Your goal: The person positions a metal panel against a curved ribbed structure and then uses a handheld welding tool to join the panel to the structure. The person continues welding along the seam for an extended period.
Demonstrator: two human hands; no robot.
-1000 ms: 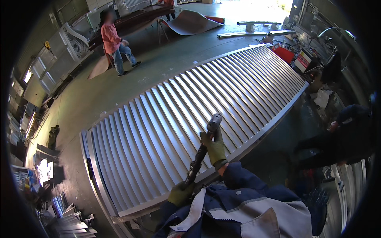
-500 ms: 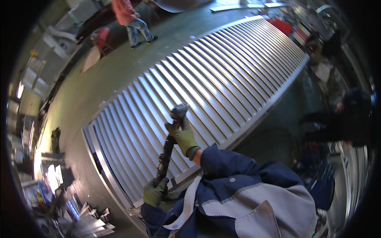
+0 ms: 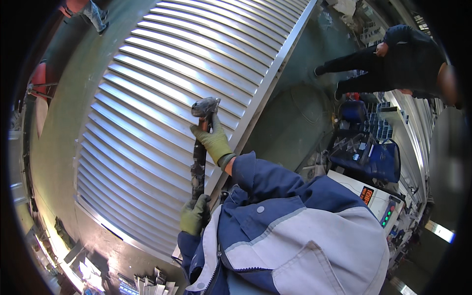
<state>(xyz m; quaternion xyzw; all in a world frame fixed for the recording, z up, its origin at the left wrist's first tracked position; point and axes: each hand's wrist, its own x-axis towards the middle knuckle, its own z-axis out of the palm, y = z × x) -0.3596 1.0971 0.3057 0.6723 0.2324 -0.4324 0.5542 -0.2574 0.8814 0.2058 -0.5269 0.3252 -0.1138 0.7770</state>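
A long hammer (image 3: 198,169) with a dark, lumpy head and a mostly black, wrapped-looking handle is held between both of my gloved hands. My right hand (image 3: 215,142) closes round the handle just below the head. Lower down, my left hand (image 3: 192,216) grips the handle's end, close to my jacket. Beneath the hammer stretches a large silver louvred panel (image 3: 162,83) with many parallel slats and a flat side frame. The hammer's head is over the slats; whether it touches them I cannot tell.
A person in dark clothes (image 3: 393,61) stands beyond the panel's right side, and another in jeans (image 3: 93,14) is at the far left. Near my right sit a blue-and-black tool bag (image 3: 366,157) and a white box with green lights (image 3: 364,194). Metal strips (image 3: 152,282) lie at bottom left.
My view has swung to the right, so the panel sits further left and the person in dark clothes shows more fully. Both hands keep their hold on the hammer, which now stands more upright in view.
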